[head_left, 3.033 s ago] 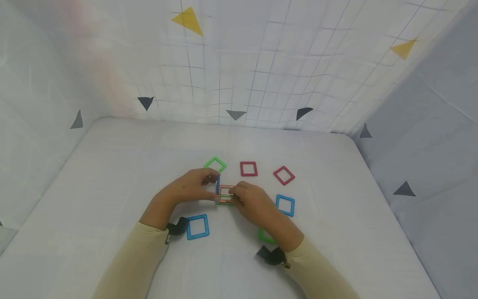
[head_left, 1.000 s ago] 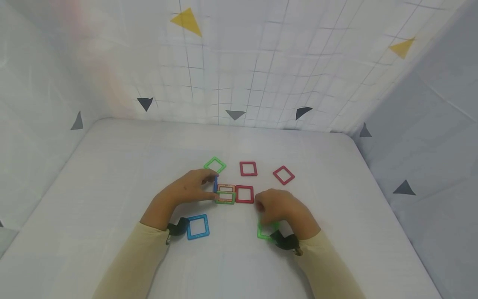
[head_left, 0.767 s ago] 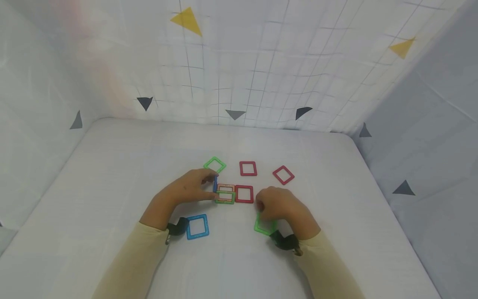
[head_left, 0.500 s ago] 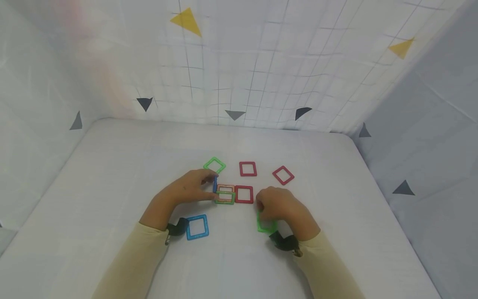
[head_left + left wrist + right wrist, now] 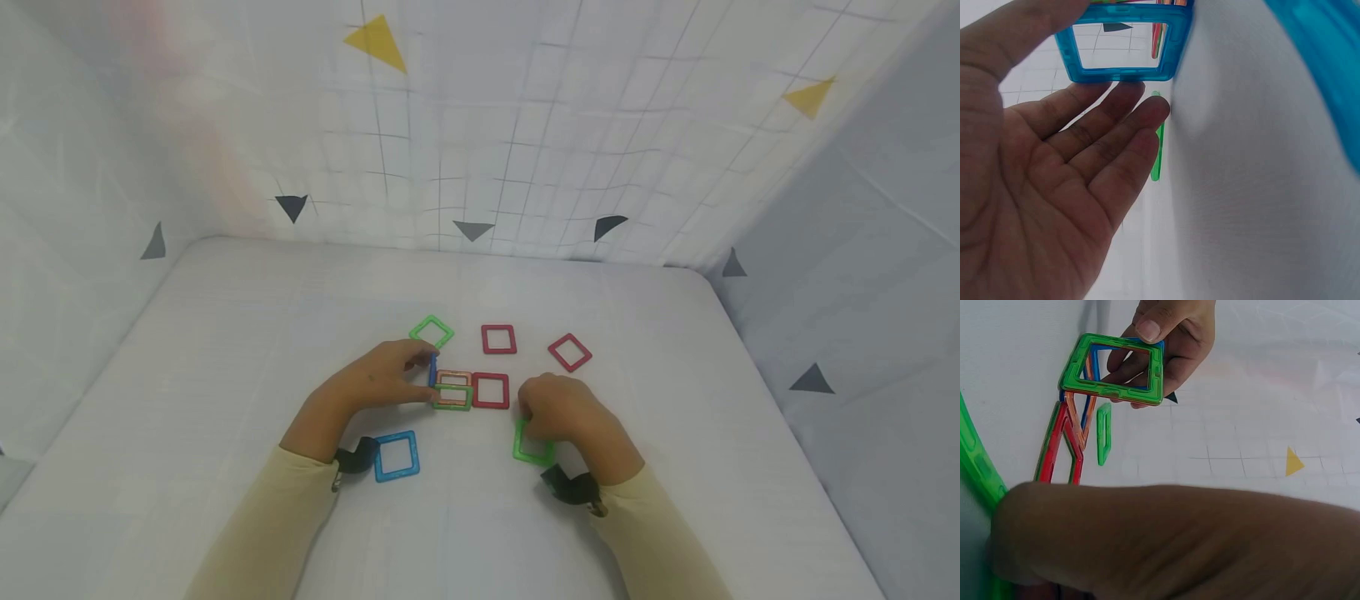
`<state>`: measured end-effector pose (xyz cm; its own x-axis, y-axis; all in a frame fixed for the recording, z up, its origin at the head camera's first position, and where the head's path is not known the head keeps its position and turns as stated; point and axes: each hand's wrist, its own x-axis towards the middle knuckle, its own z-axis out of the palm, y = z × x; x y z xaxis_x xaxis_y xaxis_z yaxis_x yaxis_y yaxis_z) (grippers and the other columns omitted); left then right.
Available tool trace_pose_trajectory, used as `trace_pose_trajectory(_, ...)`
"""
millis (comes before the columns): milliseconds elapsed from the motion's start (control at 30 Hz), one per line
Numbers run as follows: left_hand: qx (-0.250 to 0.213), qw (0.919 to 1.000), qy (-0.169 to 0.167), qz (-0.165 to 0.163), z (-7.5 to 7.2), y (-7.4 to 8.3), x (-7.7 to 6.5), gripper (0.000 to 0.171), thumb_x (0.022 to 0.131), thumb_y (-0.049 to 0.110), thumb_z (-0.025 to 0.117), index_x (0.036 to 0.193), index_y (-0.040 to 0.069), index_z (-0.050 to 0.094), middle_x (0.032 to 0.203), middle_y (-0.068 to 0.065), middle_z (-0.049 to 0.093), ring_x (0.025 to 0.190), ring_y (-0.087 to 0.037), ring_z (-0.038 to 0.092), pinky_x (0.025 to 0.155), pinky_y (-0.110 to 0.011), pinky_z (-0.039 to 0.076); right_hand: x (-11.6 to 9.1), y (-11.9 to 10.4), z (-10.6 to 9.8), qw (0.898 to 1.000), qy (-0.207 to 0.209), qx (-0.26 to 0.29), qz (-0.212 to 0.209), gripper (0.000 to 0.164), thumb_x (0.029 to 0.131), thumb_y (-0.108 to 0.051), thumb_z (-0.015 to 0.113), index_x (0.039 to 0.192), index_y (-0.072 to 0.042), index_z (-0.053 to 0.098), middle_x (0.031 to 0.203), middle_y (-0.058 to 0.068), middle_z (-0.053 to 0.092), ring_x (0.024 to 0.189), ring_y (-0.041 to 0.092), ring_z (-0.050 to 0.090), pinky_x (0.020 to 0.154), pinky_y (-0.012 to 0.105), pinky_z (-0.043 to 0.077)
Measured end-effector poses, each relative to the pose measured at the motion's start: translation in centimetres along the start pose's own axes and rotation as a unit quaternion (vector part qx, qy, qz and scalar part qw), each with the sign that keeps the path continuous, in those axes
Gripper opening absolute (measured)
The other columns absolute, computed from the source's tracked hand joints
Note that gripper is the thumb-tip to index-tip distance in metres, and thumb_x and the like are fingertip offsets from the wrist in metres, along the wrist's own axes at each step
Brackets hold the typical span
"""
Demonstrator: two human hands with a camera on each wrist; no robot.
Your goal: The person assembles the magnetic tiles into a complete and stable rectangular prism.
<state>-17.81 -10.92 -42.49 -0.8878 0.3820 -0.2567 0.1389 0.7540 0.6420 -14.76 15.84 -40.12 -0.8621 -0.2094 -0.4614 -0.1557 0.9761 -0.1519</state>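
In the head view my left hand [image 5: 375,375] pinches an upright blue magnetic tile [image 5: 1122,74], thumb on the near edge and fingers on the far edge. A green tile [image 5: 1110,392] stands upright at its front, and the left thumb reaches that corner. Behind the green one lies a flat orange tile [image 5: 454,373], with a flat red tile [image 5: 491,405] against its right side. My right hand [image 5: 558,408], right of the red tile, has curled fingers on another green tile [image 5: 531,459]; its fingertips are hidden and its knuckles cover the tile's far part.
A loose blue tile [image 5: 397,476] lies by the left wrist. Farther back on the white table [image 5: 300,283] are a green tile [image 5: 421,324], a red tile [image 5: 498,351] and a turned red tile [image 5: 580,345]. White sheeting [image 5: 480,150] rises behind the table.
My right hand has left the orange tile and moved right; the red tile now shows there. The nearby green tile has slid slightly away from me. The right-hand blue tile is out of sight.
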Motion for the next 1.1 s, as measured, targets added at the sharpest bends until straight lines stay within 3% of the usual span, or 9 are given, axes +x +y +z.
trace_pose_trajectory(167,0.0,1.0,0.001,-0.002,0.0,0.0,0.0,0.074,0.077,0.043,0.084,0.141,0.019,0.055,0.134,0.0,0.06,0.127,-0.021,0.053,0.107,-0.047,0.046,-0.1,0.0,0.0,1.0,0.004,0.002,-0.012,0.028,0.071,-0.023,0.087,0.081,-0.018,0.062,0.076,-0.001,0.06,0.073,0.018,0.057,0.064,0.031,0.051)
trace_pose_trajectory(367,0.003,1.0,0.0,0.004,0.0,0.0,-0.1,0.073,0.078,0.043,0.083,0.141,0.018,0.055,0.134,-0.001,0.06,0.127,-0.021,0.053,0.107,-0.047,0.046,-0.4,0.0,-0.3,0.998,0.023,0.008,-0.049,0.026,0.075,-0.023,0.084,0.084,-0.02,0.061,0.074,-0.003,0.06,0.072,0.017,0.057,0.064,0.029,0.05)
trace_pose_trajectory(667,0.012,0.9999,0.001,0.007,0.0,-0.1,0.1,0.072,0.078,0.043,0.082,0.141,0.018,0.055,0.133,0.0,0.061,0.125,-0.02,0.053,0.106,-0.046,0.047,-0.9,-0.6,-1.0,0.995,0.066,0.032,-0.063,0.021,0.083,-0.02,0.08,0.095,-0.016,0.064,0.077,-0.005,0.06,0.073,0.016,0.057,0.069,0.028,0.053)
trace_pose_trajectory(900,0.002,1.0,0.001,0.007,0.0,-0.1,0.1,0.073,0.078,0.042,0.083,0.141,0.017,0.055,0.135,-0.001,0.061,0.128,-0.021,0.053,0.108,-0.047,0.046,-1.3,-1.0,-1.1,0.987,0.108,0.039,-0.109,0.014,0.088,-0.014,0.076,0.101,-0.014,0.072,0.082,-0.007,0.064,0.078,0.013,0.057,0.077,0.029,0.056)
trace_pose_trajectory(1100,0.007,1.0,0.0,0.005,0.0,-0.2,0.1,0.074,0.078,0.043,0.083,0.141,0.018,0.055,0.135,-0.001,0.061,0.127,-0.021,0.053,0.108,-0.047,0.045,-1.1,-1.6,-0.8,0.979,0.15,0.023,-0.136,0.017,0.086,-0.016,0.079,0.103,-0.014,0.075,0.083,-0.008,0.064,0.078,0.012,0.057,0.078,0.027,0.056)
